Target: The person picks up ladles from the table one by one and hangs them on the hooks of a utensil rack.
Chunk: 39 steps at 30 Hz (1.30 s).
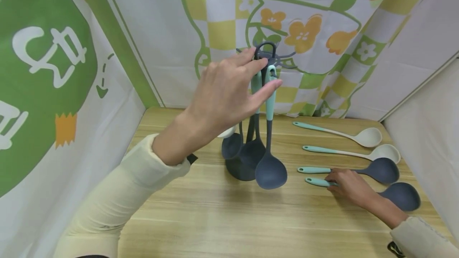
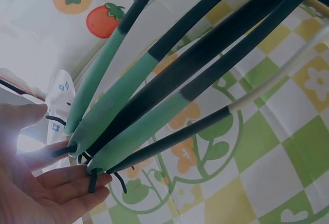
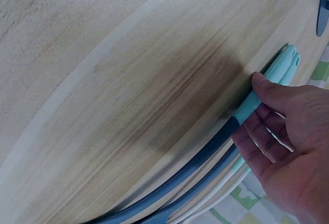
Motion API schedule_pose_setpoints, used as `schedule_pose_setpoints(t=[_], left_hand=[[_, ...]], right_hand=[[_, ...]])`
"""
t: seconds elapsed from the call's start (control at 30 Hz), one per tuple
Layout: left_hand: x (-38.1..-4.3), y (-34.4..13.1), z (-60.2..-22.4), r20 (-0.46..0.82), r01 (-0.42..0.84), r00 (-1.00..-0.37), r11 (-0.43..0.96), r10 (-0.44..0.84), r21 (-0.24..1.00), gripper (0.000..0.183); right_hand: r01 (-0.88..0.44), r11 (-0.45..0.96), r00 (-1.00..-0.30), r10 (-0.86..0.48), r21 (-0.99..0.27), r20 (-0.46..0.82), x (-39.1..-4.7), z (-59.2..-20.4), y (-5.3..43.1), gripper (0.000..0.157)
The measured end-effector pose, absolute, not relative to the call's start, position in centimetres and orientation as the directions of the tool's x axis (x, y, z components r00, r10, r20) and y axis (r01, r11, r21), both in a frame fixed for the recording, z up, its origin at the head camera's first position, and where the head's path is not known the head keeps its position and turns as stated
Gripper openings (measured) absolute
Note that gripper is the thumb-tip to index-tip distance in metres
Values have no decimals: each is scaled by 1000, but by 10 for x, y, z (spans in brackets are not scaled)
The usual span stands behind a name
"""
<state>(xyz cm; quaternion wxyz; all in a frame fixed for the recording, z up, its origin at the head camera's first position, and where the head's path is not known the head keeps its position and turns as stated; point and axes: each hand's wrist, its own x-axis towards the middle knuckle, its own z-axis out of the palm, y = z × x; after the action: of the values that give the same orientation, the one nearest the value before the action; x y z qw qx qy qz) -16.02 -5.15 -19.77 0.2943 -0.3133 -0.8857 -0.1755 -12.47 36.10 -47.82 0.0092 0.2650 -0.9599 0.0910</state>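
In the head view my left hand (image 1: 224, 90) reaches to the top of a dark utensil stand (image 1: 242, 170), its fingers extended and touching the hooks below the ring, thumb apart. Dark ladles with mint handles hang there, the front ladle (image 1: 271, 171) facing me; the left wrist view shows their handles (image 2: 115, 100) hooked beside my fingertips. My right hand (image 1: 353, 188) pinches the mint handle (image 3: 252, 103) of the nearest dark ladle (image 1: 401, 196) on the table, thumb on one side and fingers on the other. That ladle lies flat.
Beyond the held ladle lie another dark ladle (image 1: 383, 170) and two white ladles, a nearer one (image 1: 386, 153) and a farther one (image 1: 369, 137), in a row on the wooden table (image 1: 215, 218). A patterned curtain (image 1: 222, 11) hangs behind the stand, with cloth walls at both sides.
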Motion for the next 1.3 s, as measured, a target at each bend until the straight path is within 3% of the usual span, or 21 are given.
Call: schedule_pose_setpoints(t=[0.4, 0.7, 1.03, 1.3], left_hand=[[-164, -54, -201, 689, 700, -568, 704, 449, 118, 44], [-164, -51, -200, 695, 683, -576, 720, 430, 121, 47], [-165, -51, -204, 721, 694, -541, 714, 432, 93, 49], [-164, -51, -203, 721, 695, -536, 714, 439, 83, 48]], right_hand=[[-515, 841, -856, -513, -166, 64, -125, -478, 362, 20], [-542, 827, -839, -526, -150, 135, -125, -477, 364, 23], [-543, 830, -838, -525, -131, 149, -123, -476, 366, 26], [-566, 822, -809, -540, -60, 231, -121, -476, 374, 35]])
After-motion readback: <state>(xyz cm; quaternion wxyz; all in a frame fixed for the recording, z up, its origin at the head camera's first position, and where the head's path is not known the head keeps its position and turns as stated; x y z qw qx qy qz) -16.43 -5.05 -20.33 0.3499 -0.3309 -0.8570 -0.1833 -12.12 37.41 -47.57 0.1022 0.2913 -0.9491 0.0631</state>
